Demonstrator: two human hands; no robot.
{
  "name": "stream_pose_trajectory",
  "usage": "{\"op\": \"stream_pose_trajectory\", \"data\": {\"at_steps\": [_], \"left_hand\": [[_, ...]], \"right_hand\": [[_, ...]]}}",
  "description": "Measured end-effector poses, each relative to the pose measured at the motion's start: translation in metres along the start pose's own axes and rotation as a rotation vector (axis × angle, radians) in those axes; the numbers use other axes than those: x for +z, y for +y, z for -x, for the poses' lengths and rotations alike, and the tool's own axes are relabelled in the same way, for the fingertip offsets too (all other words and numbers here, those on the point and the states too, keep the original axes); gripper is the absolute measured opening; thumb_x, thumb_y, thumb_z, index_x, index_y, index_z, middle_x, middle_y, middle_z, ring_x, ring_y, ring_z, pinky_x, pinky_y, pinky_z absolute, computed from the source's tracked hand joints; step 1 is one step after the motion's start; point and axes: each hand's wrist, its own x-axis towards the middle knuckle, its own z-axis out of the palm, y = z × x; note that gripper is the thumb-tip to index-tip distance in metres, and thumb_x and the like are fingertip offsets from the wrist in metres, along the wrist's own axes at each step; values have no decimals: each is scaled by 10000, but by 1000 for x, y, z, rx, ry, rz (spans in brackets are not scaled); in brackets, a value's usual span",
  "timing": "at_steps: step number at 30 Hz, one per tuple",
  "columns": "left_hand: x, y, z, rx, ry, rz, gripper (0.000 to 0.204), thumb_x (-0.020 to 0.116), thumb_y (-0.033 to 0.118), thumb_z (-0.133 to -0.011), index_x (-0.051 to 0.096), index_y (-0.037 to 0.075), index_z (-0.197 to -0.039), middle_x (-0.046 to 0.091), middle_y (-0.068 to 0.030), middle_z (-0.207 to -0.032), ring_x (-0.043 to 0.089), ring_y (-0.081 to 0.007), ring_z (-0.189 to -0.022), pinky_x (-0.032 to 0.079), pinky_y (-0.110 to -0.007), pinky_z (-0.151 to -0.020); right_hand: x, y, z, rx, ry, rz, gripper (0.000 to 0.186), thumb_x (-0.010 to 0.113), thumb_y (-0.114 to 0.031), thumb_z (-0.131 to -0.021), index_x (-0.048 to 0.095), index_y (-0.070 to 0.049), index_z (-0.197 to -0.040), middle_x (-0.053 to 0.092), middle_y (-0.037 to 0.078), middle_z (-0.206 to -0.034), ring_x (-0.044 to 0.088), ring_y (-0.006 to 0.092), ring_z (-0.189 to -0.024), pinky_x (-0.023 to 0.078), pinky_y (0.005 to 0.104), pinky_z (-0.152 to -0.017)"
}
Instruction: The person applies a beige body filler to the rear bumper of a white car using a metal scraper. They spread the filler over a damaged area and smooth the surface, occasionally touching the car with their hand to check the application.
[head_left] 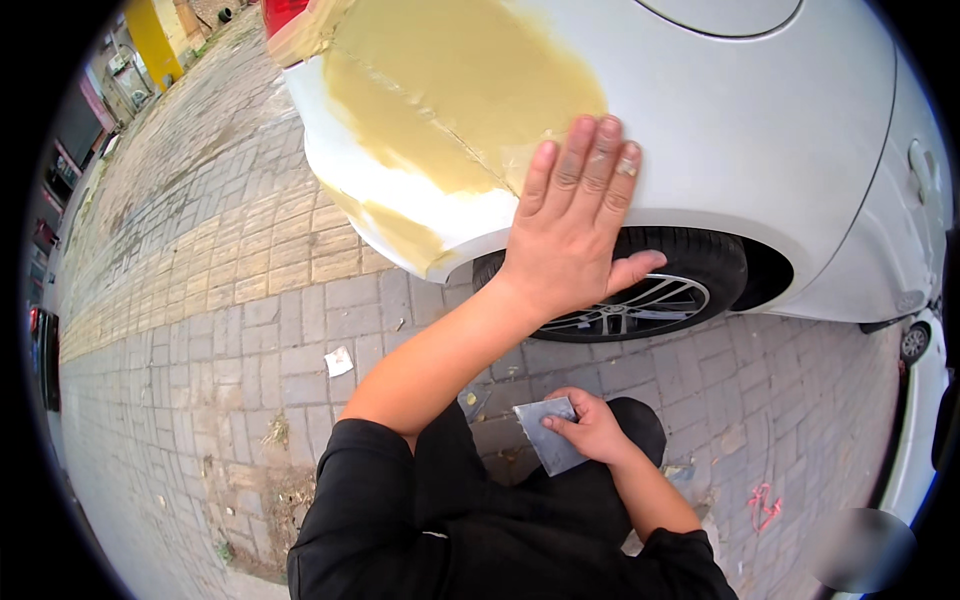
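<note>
My left hand (570, 230) lies flat against the white car's rear panel (720, 120), just above the wheel arch, with its fingers stretched out. Its fingertips reach the lower right edge of a yellowish-tan patch of body filler (460, 90). A thin line or seam runs across that patch. Light dusty residue marks some of the fingers. Low in front of me, over my right knee, my right hand (598, 428) grips a square grey sheet of sandpaper (551, 440) with the thumb on top. One edge of the sheet looks ragged.
Below the panel is the rear wheel (640, 305) with a black tyre. A red tail light (283, 14) shows at the car's corner. Grey paving bricks (240, 360) cover the ground, with a scrap of white paper (339, 361) on them. Another white car (920, 390) stands at the far right.
</note>
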Motion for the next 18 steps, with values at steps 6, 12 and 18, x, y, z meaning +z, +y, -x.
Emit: {"op": "stream_pose_trajectory", "data": {"at_steps": [6,12,18], "left_hand": [[-17,-18,-12,525,18,103,804,586,575,-968,452,70,-1580,386,-270,-1629,301,-448,-1549,163,-549,-1275],[-37,-89,-43,-192,444,-201,958,530,599,-982,241,-48,-1627,167,-304,-1701,111,-473,-1593,46,-594,-1273],[-14,-31,-21,572,-100,131,752,494,620,-986,484,135,-1561,398,-58,-1668,306,-223,-1573,128,-476,-1320]], "right_hand": [[2,6,-5,-20,9,123,258,794,-132,-933,679,-46,-1148,702,9,-991,632,89,-896,536,279,-810],[1,8,-5,-8,31,69,240,796,-93,-929,677,-29,-1127,698,-20,-952,614,58,-862,526,253,-776],[-1,20,-17,40,-14,-66,264,791,-75,-936,664,-13,-1158,697,-14,-963,619,62,-860,528,252,-778]]}}
